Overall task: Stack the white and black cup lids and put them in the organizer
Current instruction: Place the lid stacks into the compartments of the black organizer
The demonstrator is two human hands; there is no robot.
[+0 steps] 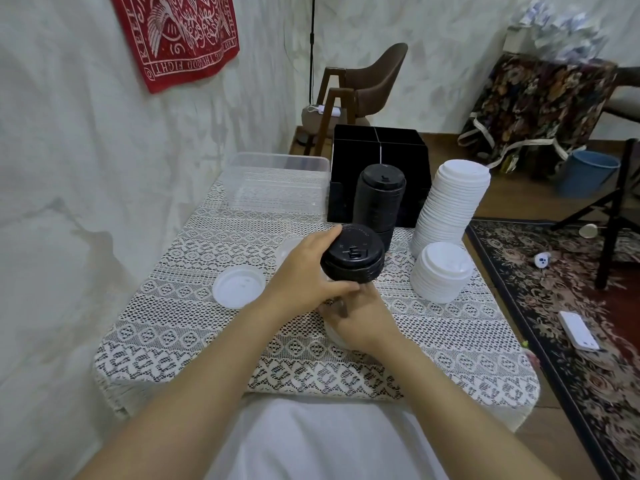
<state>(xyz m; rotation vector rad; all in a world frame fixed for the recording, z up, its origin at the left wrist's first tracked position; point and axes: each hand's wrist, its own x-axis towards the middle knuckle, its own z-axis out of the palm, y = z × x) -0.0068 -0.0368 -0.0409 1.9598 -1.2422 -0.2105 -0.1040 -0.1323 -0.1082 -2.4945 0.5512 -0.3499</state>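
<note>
Left hand (304,275) grips a short stack of black lids (353,254) above the lace-covered desk (194,327), near the black organizer (346,157). Right hand (360,317) covers 1 white lid (332,336); its grip cannot be told. The red banner (176,36) partly reads "GOOD FIGHT".

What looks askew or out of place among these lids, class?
The tall white lid stack on the right leans: its top sits further right than its base, so it may topple. One white lid lies alone on the left of the lace cloth, apart from any stack. Nothing looks spilled or broken.
</note>
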